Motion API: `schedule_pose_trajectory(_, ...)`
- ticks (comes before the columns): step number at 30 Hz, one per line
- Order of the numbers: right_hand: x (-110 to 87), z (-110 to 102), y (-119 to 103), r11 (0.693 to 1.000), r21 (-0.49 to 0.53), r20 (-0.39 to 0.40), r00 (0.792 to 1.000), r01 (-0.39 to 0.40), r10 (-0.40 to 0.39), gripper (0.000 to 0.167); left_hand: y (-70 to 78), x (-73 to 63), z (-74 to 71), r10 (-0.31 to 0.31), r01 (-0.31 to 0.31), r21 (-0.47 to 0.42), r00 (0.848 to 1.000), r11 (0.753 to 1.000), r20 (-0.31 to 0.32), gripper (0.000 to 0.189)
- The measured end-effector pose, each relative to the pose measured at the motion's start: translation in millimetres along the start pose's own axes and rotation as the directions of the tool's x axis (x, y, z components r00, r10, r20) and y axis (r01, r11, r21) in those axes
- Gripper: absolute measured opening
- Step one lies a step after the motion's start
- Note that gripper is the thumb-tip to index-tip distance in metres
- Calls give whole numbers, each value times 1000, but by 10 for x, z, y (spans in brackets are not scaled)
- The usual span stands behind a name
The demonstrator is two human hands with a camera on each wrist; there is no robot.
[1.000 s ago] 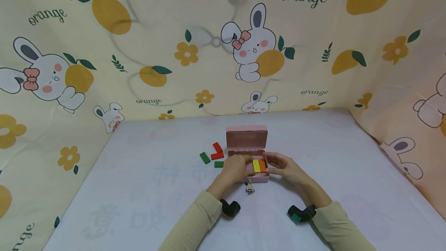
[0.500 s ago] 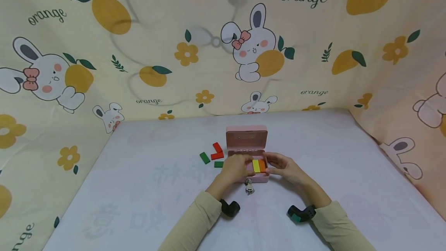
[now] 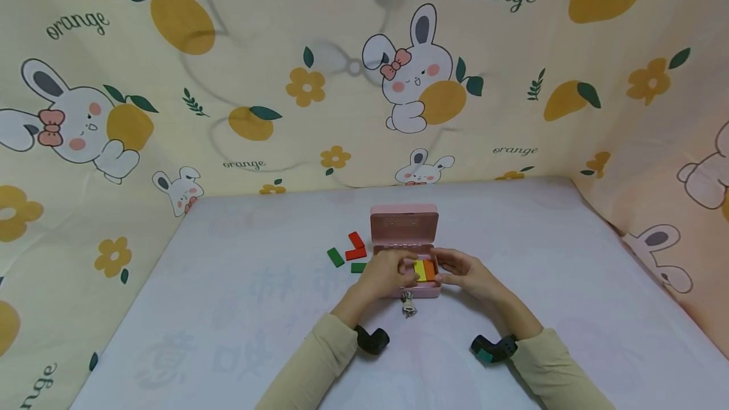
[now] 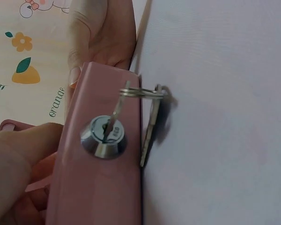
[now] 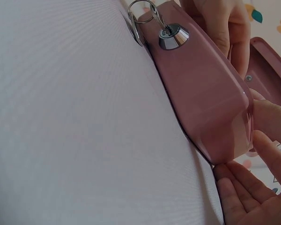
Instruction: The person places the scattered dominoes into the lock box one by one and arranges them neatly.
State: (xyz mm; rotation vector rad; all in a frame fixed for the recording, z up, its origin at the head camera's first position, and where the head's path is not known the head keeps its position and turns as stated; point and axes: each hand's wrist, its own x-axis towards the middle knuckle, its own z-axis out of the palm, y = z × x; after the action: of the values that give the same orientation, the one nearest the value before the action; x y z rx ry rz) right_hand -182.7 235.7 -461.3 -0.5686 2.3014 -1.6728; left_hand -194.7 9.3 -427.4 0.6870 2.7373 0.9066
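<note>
A pink metal cash box [image 3: 424, 293] stands on the white table with its lid [image 3: 403, 228] raised. A yellow block [image 3: 419, 270] and an orange block [image 3: 429, 270] lie side by side inside, at the right. My left hand [image 3: 383, 274] reaches over the left part of the box, fingers bent down behind the front wall; whether they pinch anything is hidden. My right hand [image 3: 467, 274] holds the box's right end between thumb and fingers. In the left wrist view a key sits in the front lock [image 4: 103, 138], with another key [image 4: 151, 131] hanging from its ring.
Left of the box lie two red blocks [image 3: 355, 254] and two green blocks [image 3: 335, 257], one partly behind my left hand. Patterned cloth [image 3: 256, 81] rises behind the table. A black wrist camera [image 3: 373, 340] sits on my left wrist, another [image 3: 492, 349] on my right.
My left hand has shifted slightly up and left, its fingers drawing back a little from the yellow block. My right hand and the box stay in place.
</note>
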Motion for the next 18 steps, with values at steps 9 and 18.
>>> schedule_pose_trajectory(9, 9, 0, -1, 1000, -5, -12, 1000, -3, 3, 60, -10, -58, -74, 45, -45, -99, 999, 994, -8, 32)
schedule_pose_trajectory(18, 5, 4, -18, 1000, -16, -12, 1000, -18, 18, 59, -24, -129, -172, 64, -67, -132, 998, 989, -27, 29)
